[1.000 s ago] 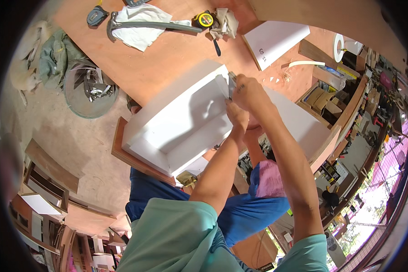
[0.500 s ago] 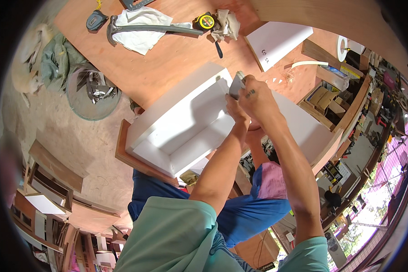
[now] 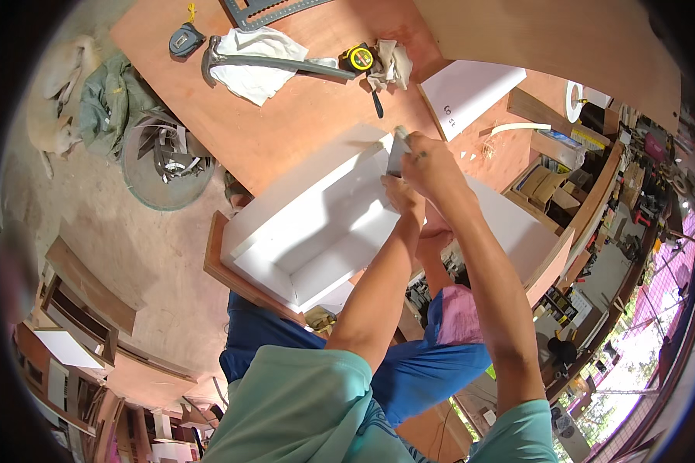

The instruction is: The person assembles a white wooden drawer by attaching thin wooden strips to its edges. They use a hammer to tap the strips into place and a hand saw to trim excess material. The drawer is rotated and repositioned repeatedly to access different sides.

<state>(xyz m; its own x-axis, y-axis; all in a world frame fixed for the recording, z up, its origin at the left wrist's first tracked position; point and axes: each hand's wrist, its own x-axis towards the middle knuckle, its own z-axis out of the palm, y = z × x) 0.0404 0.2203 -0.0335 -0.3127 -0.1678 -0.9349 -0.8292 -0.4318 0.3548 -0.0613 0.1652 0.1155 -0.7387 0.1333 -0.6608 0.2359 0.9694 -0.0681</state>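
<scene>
A long white open-topped box [image 3: 328, 220], like a drawer, lies slanting across my lap and the table edge, with a brown wood panel [image 3: 215, 255] at its near left end. At its far right end my right hand [image 3: 434, 166] is closed round a flat grey blade [image 3: 395, 157], whose pale end shows above the fist. My left hand [image 3: 403, 194] is just below, its fingers curled in close to the blade's lower end and the box's end edge. What the left fingers grip is hidden.
On the wooden table [image 3: 293, 139] lie a claw hammer [image 3: 274, 65] over a white cloth [image 3: 259, 86], a yellow-and-black tape measure [image 3: 357, 58], a grey one [image 3: 185, 40] and a marked white board [image 3: 471, 92]. Below left stands a scrap bin [image 3: 158, 189]; a dog [image 3: 54, 135] lies beyond.
The whole view has shifted slightly, so the table's things sit lower. The blade now stands more upright, and both hands remain at the same end of the box.
</scene>
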